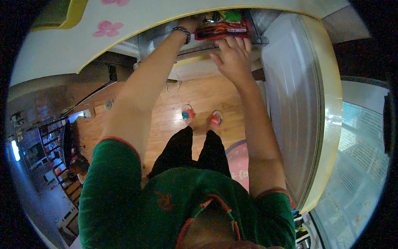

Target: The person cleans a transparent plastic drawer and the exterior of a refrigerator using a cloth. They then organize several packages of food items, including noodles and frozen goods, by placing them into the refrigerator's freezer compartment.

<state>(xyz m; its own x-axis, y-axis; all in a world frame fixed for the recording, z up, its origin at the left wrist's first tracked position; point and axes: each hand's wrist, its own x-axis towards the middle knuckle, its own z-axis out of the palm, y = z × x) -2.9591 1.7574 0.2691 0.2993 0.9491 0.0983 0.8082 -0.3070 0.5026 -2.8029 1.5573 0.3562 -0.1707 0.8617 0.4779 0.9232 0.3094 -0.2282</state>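
Both my arms reach forward into a compartment (159, 41) of what looks like a fridge. My left hand (192, 23), with a dark beaded bracelet at its wrist, is inside at the left edge of a red package (224, 31). Its fingers are dim and partly hidden, so I cannot tell whether they grip anything. My right hand (235, 56) lies with fingers stretched out over the compartment's front edge, the fingertips at the package's lower edge. Behind the red package a green item (232, 15) shows, beside something shiny.
An open door (292, 91) with a pale inner panel and yellow rim stands to my right. Above the compartment is a white surface (145, 18) with pink flowers. On the wooden floor (166, 124) are my sandalled feet and a pink mat (239, 162). A dark rack (58, 162) stands left.
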